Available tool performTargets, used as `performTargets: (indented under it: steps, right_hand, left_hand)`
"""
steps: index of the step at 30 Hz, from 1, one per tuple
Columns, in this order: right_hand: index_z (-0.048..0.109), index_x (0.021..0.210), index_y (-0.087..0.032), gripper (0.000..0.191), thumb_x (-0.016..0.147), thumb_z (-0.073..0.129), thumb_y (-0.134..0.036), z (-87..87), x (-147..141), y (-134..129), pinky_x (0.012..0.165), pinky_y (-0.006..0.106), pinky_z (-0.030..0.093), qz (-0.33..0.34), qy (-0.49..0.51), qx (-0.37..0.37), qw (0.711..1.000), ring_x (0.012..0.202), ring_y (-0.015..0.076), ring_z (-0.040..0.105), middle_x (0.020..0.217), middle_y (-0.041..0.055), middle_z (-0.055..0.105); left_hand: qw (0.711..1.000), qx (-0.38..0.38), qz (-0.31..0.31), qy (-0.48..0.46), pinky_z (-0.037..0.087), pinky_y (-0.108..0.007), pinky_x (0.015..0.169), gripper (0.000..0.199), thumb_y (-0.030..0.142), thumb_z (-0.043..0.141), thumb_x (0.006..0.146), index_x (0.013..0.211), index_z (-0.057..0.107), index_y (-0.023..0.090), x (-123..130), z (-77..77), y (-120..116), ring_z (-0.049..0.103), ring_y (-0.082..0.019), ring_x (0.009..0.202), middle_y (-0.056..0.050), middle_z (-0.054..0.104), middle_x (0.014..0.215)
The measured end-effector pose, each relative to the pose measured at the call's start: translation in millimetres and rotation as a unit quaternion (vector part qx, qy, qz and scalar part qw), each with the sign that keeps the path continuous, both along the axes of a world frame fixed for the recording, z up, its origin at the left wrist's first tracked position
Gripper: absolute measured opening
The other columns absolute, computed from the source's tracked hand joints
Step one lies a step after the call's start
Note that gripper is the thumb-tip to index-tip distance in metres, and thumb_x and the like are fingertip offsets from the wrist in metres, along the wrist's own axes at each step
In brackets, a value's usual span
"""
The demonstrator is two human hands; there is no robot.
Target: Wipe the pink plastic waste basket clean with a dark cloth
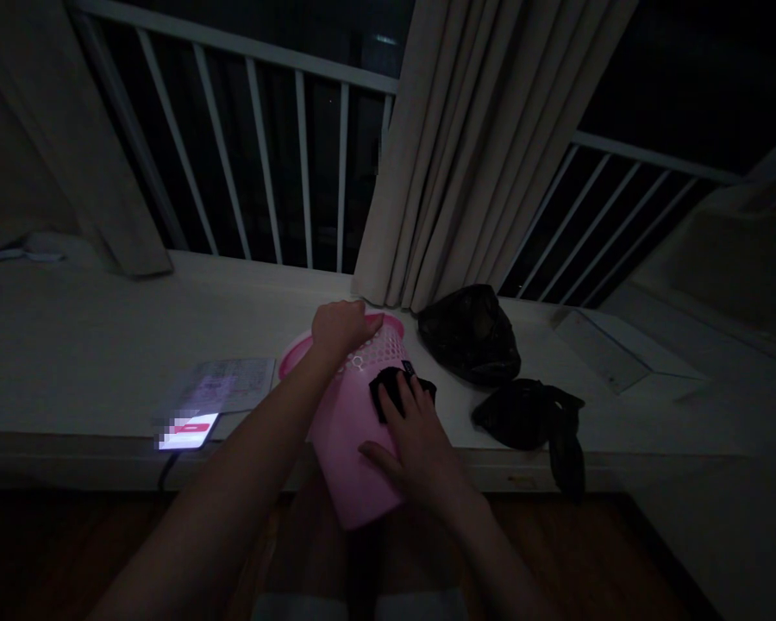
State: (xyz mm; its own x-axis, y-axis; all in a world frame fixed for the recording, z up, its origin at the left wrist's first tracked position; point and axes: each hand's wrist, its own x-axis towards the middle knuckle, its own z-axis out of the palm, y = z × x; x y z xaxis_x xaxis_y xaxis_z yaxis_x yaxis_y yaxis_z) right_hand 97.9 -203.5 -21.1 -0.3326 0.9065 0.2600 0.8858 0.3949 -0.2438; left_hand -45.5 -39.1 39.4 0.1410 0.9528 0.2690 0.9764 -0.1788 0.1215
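Observation:
A pink plastic wastebasket (355, 448) with a honeycomb-perforated upper band lies tilted over the front edge of the white ledge, its mouth facing away from me. My left hand (342, 329) is wrapped over the rim at the far end. Against the basket's outer wall, my right hand (420, 440) presses a black cloth (388, 388) with a small dark tag. The fingers lie over the cloth, and the thumb is spread apart on the pink surface. The inside of the basket is hidden from view.
Two black plastic bags, a larger one (472, 336) and a smaller knotted one (523, 416), rest on the ledge (103, 345) to the right. A lit phone (190, 429) and a printed sheet (233, 384) lie left. Behind are curtains (453, 155) and white railings (301, 164).

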Motion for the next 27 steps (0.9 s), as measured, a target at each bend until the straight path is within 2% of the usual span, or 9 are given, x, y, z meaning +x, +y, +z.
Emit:
performTargets:
  steps: [4,10,15,19,24,27]
  right_hand:
    - [0.038,0.147,-0.019,0.078,0.083,0.062,-0.057,-0.1,0,0,0.11,0.064,0.024,0.012,0.002,0.01,1.0,0.144,0.0409,0.012,0.156,0.0207,0.02]
    - [0.036,0.147,-0.014,0.078,0.085,0.06,-0.056,0.5,-4,-8,0.111,0.065,0.021,0.027,-0.006,0.019,0.999,0.144,0.038,0.017,0.154,0.0218,0.026]
    - [0.039,0.146,-0.021,0.074,0.086,0.055,-0.062,7.9,-5,-13,0.114,0.061,0.019,0.107,-0.015,-0.006,0.994,0.145,0.0338,0.017,0.155,0.015,0.028]
    - [0.038,0.146,-0.018,0.071,0.09,0.051,-0.059,13.7,-13,-10,0.114,0.061,0.018,0.051,-0.002,-0.013,0.999,0.145,0.0348,0.016,0.155,0.0169,0.026]
    - [0.046,0.141,-0.024,0.066,0.089,0.05,-0.063,16.7,-20,-6,0.116,0.058,0.016,0.112,0.008,-0.005,0.994,0.145,0.0319,0.02,0.154,0.0109,0.032]
    - [0.043,0.143,-0.019,0.062,0.092,0.05,-0.054,16.3,-17,0,0.113,0.059,0.024,0.03,0.016,0.0,0.999,0.144,0.034,0.023,0.154,0.015,0.031]
  left_hand:
    - [1.0,-0.001,0.006,0.005,0.044,-0.042,0.08,0.071,0.068,0.028,0.085,0.107,0.069,0.014,-1,0.6,-1,0.065,-0.033,0.095,-0.02,0.07,0.099]
    - [1.0,0.01,0.007,0.01,0.045,-0.042,0.075,0.073,0.07,0.026,0.085,0.105,0.07,0.015,-5,-0.1,-4,0.066,-0.033,0.091,-0.02,0.071,0.096]
    - [1.0,0.011,0.01,0.018,0.046,-0.039,0.076,0.074,0.069,0.024,0.085,0.107,0.069,0.015,-7,0.4,-6,0.066,-0.032,0.092,-0.019,0.072,0.096]
    - [1.0,0.006,0.006,0.021,0.045,-0.039,0.078,0.073,0.069,0.024,0.086,0.107,0.069,0.015,-4,2.0,-7,0.066,-0.032,0.092,-0.019,0.071,0.097]
    - [1.0,0.013,0.0,0.01,0.046,-0.04,0.077,0.073,0.068,0.025,0.086,0.106,0.069,0.014,-2,-0.1,-5,0.066,-0.032,0.092,-0.02,0.071,0.097]
    - [1.0,0.014,0.005,0.002,0.045,-0.04,0.077,0.073,0.068,0.026,0.085,0.105,0.07,0.014,-2,-1.1,-3,0.066,-0.032,0.092,-0.02,0.071,0.096]
